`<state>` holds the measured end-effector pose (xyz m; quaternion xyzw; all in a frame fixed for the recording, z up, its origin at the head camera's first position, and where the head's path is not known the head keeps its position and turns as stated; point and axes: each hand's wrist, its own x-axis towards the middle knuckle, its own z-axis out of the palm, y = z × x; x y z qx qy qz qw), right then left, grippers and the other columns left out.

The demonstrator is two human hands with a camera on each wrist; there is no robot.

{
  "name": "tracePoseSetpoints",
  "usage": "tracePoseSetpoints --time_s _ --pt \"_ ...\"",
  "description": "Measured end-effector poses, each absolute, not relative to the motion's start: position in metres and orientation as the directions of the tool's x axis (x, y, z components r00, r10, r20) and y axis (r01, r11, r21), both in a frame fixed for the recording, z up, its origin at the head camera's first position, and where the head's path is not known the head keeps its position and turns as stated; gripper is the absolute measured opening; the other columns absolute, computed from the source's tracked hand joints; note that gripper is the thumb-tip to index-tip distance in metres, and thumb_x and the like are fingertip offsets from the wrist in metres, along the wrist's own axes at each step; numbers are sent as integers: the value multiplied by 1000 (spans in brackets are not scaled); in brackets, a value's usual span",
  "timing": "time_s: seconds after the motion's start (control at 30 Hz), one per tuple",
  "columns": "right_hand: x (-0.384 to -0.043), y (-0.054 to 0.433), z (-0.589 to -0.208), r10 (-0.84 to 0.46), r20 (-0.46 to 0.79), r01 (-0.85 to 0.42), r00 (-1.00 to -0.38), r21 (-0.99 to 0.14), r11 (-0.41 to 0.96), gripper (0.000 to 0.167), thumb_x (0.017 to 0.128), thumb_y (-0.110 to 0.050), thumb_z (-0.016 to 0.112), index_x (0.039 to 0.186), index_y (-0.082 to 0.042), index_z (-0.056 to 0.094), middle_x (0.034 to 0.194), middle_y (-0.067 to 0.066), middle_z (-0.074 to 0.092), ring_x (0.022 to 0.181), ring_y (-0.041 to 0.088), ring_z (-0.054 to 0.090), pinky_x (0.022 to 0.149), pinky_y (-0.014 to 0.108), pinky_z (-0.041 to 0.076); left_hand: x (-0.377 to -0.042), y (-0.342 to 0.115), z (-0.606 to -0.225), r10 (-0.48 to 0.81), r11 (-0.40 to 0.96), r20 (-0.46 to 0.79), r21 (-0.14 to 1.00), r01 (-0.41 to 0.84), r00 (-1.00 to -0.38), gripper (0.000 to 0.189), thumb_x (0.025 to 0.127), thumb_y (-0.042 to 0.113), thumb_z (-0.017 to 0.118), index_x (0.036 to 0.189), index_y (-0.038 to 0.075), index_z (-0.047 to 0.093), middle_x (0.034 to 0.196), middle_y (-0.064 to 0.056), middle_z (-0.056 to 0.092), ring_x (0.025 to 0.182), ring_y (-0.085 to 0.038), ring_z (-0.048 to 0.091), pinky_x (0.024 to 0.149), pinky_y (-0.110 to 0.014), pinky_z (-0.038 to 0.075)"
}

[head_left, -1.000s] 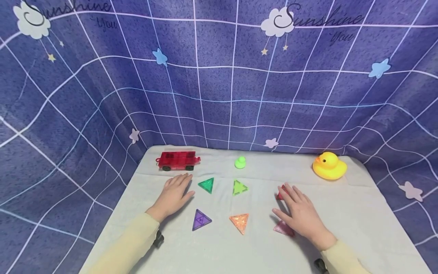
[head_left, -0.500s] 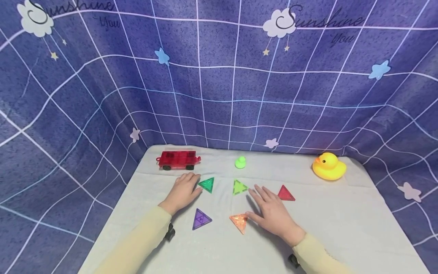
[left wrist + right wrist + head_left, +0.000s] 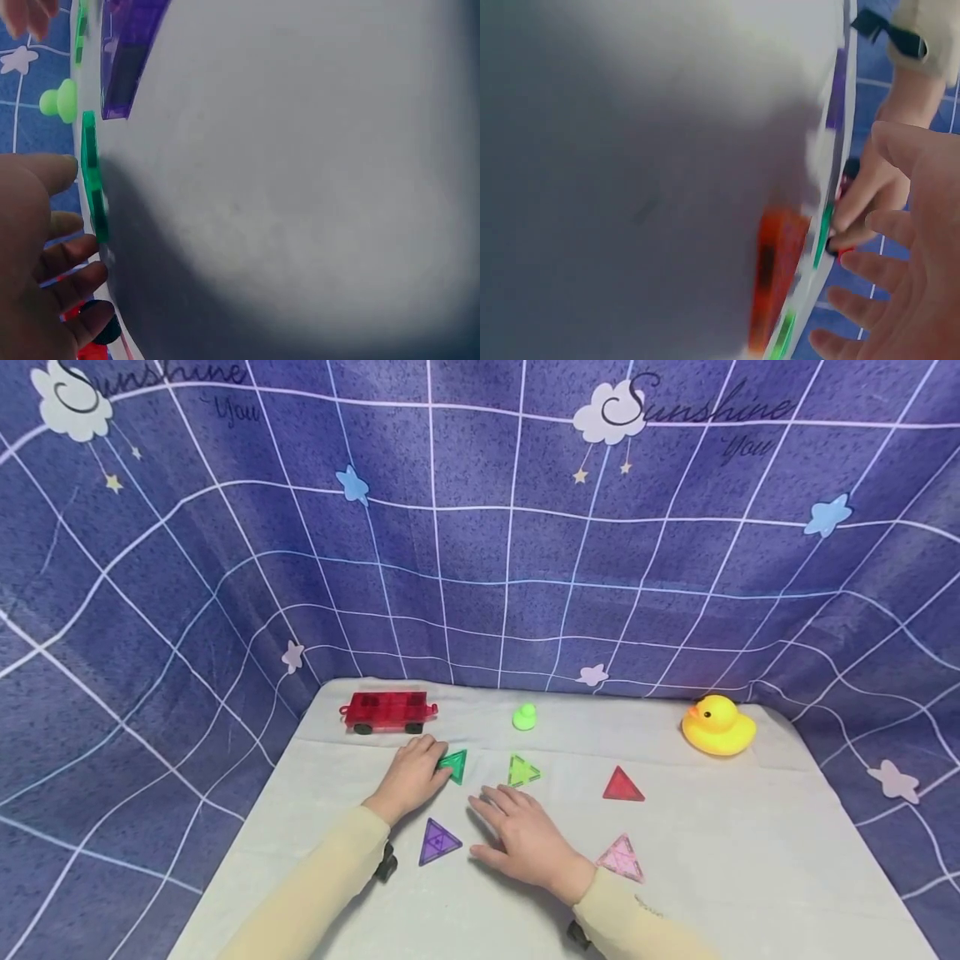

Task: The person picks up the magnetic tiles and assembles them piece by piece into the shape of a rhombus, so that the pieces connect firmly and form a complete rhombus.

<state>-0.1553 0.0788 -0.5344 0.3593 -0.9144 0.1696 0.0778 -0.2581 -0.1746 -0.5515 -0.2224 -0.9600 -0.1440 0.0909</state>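
Note:
My left hand (image 3: 411, 777) reaches over the left part of a green triangular magnetic tile (image 3: 456, 766) lying on the table. In the left wrist view, the thumb and loosely bent fingertips are right at the tile's edge. With fingers spread, my right hand (image 3: 528, 839) hovers over the table's middle and holds nothing. It hides the orange triangular tile (image 3: 778, 277) from the head view; the right wrist view shows that tile low beside the fingers. A purple triangular tile (image 3: 438, 842) lies between the hands, and a lime-green one (image 3: 522, 771) just beyond the right fingertips.
A red triangular tile (image 3: 622, 785) and a pink one (image 3: 622, 858) lie at right. Along the back stand a red wheeled toy car base (image 3: 386, 712), a small green duck (image 3: 525, 717) and a yellow rubber duck (image 3: 718, 727). A blue patterned curtain (image 3: 465, 543) hangs behind the table.
My right hand has swept left from the red and pink tiles, uncovering both, to over the orange tile. The left hand has moved right, from beside the green tile onto its edge.

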Motion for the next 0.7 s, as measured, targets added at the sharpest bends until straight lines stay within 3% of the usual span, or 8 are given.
tracePoseSetpoints --time_s 0.5,0.7 --pt "-148 30 -543 -729 267 -775 -631 -168 609 60 98 -50 69 148 -18 60 143 9 59 132 25 54 105 45 47 -258 -167 -551 419 860 237 205 467 -876 38 96 28 76 123 3 67 110 -10 60 105 -32 56 92 -54 47" --pt "-147 21 -547 -767 321 -825 -556 -100 556 43 96 -38 75 134 -20 72 130 4 64 121 20 59 98 38 51 -258 -167 -548 429 859 220 203 471 -876 39 95 31 77 122 2 69 109 -9 60 102 -30 56 91 -52 47"
